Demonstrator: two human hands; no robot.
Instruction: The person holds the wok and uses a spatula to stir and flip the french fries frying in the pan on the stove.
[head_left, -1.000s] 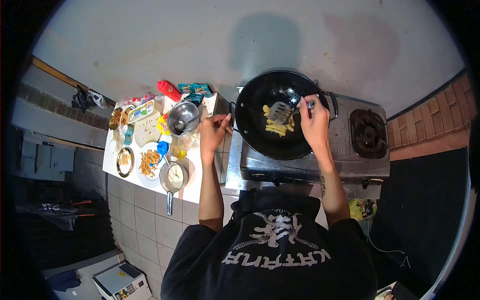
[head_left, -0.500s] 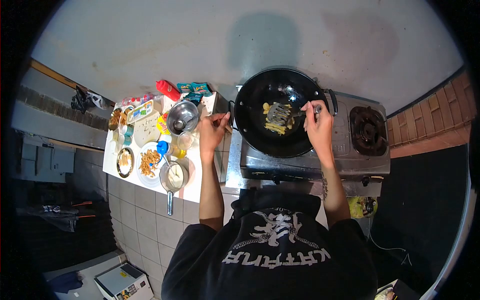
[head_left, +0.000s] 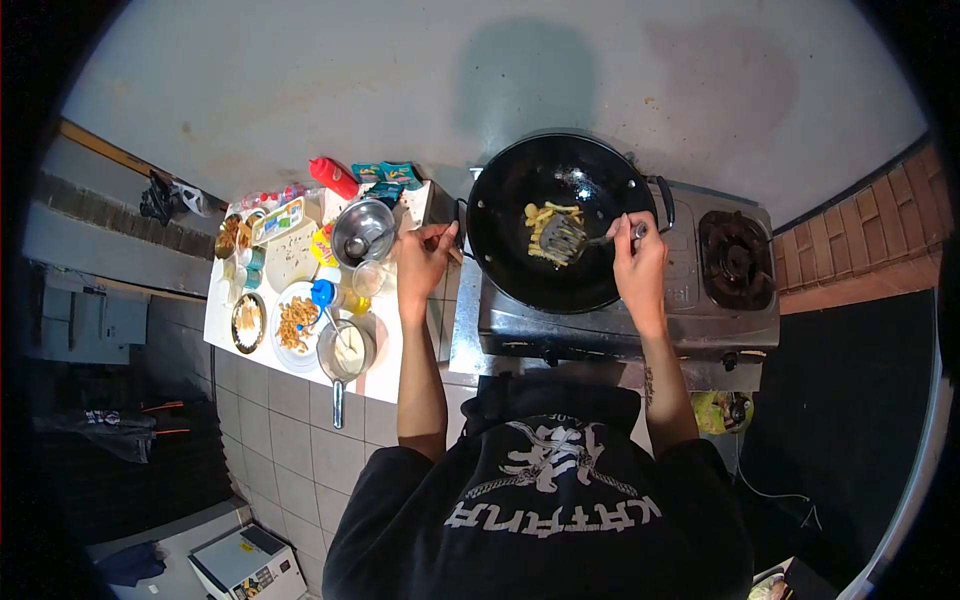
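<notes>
A large black wok [head_left: 510,270] sits on the left burner of the stove. Pale yellow cooked strips [head_left: 550,215] lie in the middle of it. My right hand [head_left: 640,260] is closed around the handle of a slotted spatula [head_left: 565,240], whose flat head rests over the strips. At the wok's left rim, my left hand [head_left: 425,262] has its fingertips pinched on the side handle [head_left: 461,218]; the exact grip is partly hidden.
The right burner [head_left: 737,260] stands bare. On the white table [head_left: 385,385] at left are a metal bowl [head_left: 365,225], a saucepan of pale batter [head_left: 347,350], a plate of browned pieces [head_left: 297,325], a red squeeze bottle [head_left: 333,177] and green packets [head_left: 395,175].
The spatula head has shifted slightly down and left over the strips, and its slotted face has turned. My right hand has moved and tilted a little; my left hand stays at the handle.
</notes>
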